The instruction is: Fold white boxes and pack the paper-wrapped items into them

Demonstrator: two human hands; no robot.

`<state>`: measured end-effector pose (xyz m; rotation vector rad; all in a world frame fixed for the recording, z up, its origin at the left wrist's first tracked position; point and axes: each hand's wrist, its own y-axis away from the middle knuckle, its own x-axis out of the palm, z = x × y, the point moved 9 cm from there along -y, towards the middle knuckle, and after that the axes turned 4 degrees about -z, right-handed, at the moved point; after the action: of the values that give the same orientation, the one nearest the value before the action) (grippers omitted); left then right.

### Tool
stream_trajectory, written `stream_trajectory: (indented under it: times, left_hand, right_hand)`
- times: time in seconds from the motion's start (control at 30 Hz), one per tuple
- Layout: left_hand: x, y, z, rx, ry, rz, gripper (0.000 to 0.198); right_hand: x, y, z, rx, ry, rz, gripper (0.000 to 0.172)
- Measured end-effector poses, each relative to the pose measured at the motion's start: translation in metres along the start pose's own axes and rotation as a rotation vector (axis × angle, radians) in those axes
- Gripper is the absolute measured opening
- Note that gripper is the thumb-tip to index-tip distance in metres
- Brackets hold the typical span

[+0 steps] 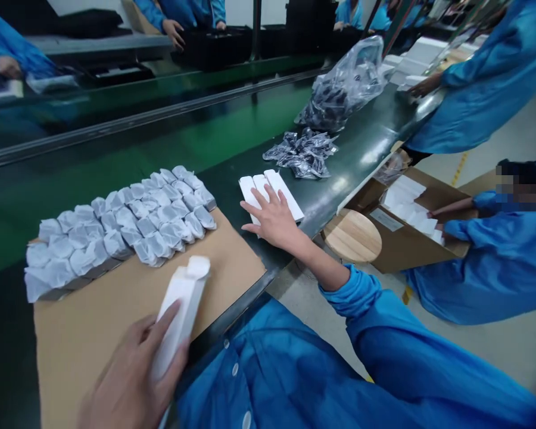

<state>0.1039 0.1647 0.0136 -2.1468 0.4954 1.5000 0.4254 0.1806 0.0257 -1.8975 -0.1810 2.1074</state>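
Note:
My left hand (136,363) is wrapped round a long white cardboard box (183,301), whose end flap stands open at the top. Below it lies a flat brown cardboard sheet (223,262). My right hand (274,220) spreads its fingers over several slim white boxes (286,193) lying side by side on the dark green bench. Its fingertips rest on or just above them; I cannot tell which. Rows of items in whitish wrapping (120,220) stand packed together on the far part of the sheet.
Beyond the white boxes lie small dark items in clear bags (304,152) and a large clear plastic bag (343,83) of dark items. To the right are a round wooden stool (352,235) and a carton of white boxes (402,232), with a person reaching in. Other people work around the line.

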Motion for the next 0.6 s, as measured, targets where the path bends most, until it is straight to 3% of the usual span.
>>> stream_trajectory:
  times: [0.07,0.13,0.23,0.37,0.47,0.53,0.6]
  left_hand:
    - [0.007,-0.051,-0.054,-0.063,-0.003,-0.026,0.045]
    - [0.024,-0.103,-0.100,-0.101,0.042,0.003,0.048]
    - [0.049,-0.158,-0.133,-0.212,0.092,0.030,0.057]
    - [0.057,-0.180,-0.127,-0.350,0.130,-0.040,0.053]
    - [0.055,-0.187,-0.128,-0.378,0.239,-0.093,0.047]
    - [0.055,-0.192,-0.155,-0.302,0.340,-0.102,0.045]
    - [0.053,-0.189,-0.197,-0.196,0.461,-0.106,0.046]
  right_hand:
    - [0.003,0.004,-0.019,0.017,-0.025,0.044,0.053]
    - [-0.001,0.015,-0.035,0.049,-0.038,0.035,0.053]
    - [-0.009,0.033,-0.045,0.069,-0.040,0.030,0.052]
    - [-0.010,0.029,-0.050,0.051,-0.055,0.014,0.058]
    - [-0.009,0.023,-0.076,0.140,-0.109,0.008,0.063]
    - [-0.017,0.027,-0.092,0.170,-0.140,0.024,0.057]
    - [-0.037,0.034,-0.092,0.164,-0.159,0.009,0.045]
